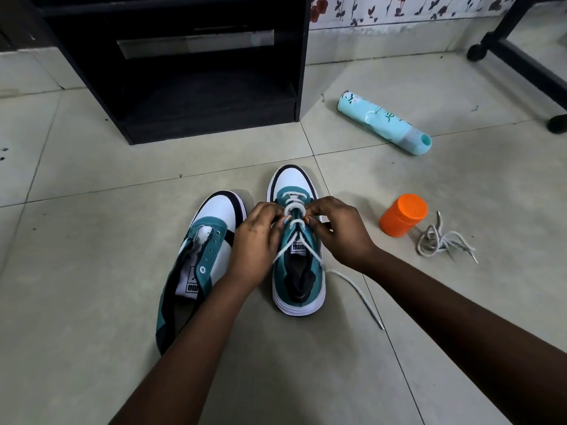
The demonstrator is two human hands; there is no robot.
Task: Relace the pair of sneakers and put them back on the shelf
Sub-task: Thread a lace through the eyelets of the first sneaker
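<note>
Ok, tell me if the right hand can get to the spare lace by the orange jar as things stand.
Probably yes. The spare lace lies loose on the floor to the right of the orange jar, on the right hand's own side, with bare tile between. That hand would first have to let go of the sneaker's lace.

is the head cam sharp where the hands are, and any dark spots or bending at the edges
Head view: sharp on both hands, left hand and right hand, and the lace; the black shelf interior is too dark for detail; floor tile lines bow toward the edges from the wide lens; corners darken slightly.
</note>
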